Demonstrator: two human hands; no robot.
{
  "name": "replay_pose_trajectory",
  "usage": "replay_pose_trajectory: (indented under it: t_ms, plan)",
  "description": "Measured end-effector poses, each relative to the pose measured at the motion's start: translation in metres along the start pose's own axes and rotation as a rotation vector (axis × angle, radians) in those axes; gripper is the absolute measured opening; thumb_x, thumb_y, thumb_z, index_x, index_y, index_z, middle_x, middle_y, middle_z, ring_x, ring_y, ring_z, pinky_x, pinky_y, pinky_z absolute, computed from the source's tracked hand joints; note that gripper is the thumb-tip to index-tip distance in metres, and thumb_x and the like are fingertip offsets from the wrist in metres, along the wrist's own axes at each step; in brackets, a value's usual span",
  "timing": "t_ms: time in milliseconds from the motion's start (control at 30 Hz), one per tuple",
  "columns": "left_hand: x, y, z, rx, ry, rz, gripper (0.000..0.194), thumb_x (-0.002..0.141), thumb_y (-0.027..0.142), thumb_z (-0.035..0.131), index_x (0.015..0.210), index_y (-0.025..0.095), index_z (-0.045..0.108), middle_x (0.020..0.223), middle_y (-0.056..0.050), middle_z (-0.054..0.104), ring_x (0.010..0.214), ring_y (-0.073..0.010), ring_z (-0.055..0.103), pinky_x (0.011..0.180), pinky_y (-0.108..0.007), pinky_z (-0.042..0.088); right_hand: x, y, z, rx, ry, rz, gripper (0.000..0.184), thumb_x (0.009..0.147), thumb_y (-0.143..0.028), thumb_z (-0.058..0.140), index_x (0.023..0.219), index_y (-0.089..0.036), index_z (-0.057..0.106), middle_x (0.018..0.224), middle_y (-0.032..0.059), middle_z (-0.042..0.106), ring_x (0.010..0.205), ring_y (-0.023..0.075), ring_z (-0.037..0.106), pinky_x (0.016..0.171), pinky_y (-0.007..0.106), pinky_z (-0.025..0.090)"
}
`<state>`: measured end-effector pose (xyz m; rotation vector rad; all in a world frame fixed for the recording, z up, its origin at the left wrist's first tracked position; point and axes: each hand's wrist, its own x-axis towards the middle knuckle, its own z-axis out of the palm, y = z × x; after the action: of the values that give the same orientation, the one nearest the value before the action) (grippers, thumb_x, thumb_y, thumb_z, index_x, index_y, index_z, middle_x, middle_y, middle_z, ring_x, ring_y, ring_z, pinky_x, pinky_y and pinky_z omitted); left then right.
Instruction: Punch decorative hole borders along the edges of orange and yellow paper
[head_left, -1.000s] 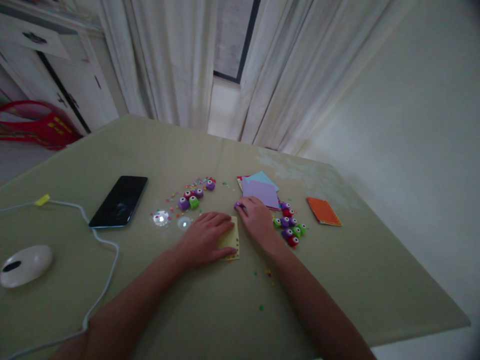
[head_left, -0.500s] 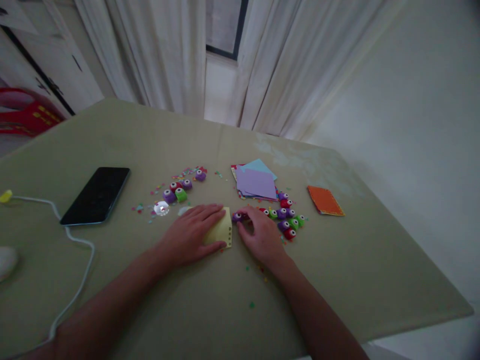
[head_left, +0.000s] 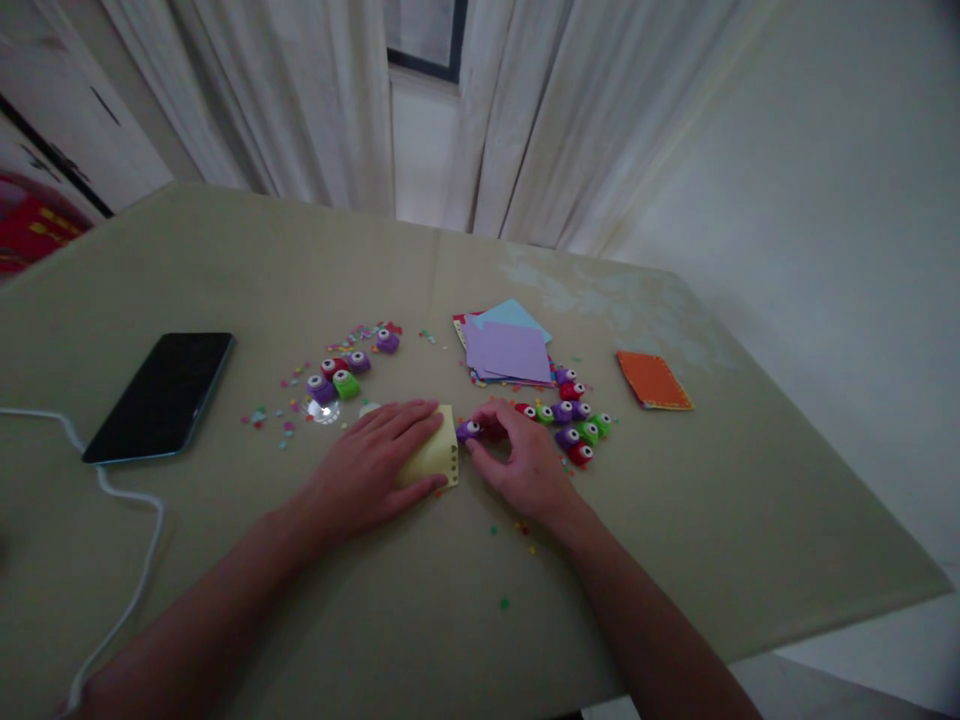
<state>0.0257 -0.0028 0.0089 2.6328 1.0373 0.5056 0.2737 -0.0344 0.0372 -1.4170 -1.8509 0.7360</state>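
Note:
My left hand [head_left: 367,460] lies flat on a pale yellow paper square [head_left: 427,458], fingers stretched out. A column of small punched holes runs along the paper's right edge. At that edge, my right hand [head_left: 529,465] pinches a small purple craft punch [head_left: 468,430] with an eye-like button, between thumb and fingers. Whether the punch has the paper in its slot, I cannot tell. Just right of this hand sit several red, green and purple punches [head_left: 581,412]. More such punches [head_left: 345,384] stand beyond my left hand, beside a clear round piece [head_left: 324,410].
Stacked coloured paper squares [head_left: 510,350] lie behind my right hand. An orange square [head_left: 654,381] is farther right. A dark tablet [head_left: 165,395] with a white cable [head_left: 154,540] rests at left. Paper confetti [head_left: 289,430] is scattered on the green table [head_left: 405,620].
The view has shifted slightly, so most things sit a little to the left or higher in the picture. Both hands keep nearly the same pose, with the purple craft punch still by the paper's edge.

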Motion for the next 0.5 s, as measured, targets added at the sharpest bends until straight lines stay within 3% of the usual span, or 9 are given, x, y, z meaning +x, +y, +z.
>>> replay_pose_trajectory:
  t_ms: [500]
  plan:
    - [-0.0017,-0.0027,0.0046,0.028,0.033,0.036,0.066,0.104,0.062,0.058,0.155,0.019,0.056,0.162,-0.015,0.056,0.146,-0.0352,0.055,0.122,-0.054,0.044,-0.0006,0.0005,-0.0004,0.069,-0.036,-0.060,0.021,0.090,-0.013,0.070,0.109,-0.021,0.065,0.100,0.0029,0.072,0.089,0.0184,0.070,0.085,0.031,0.056]
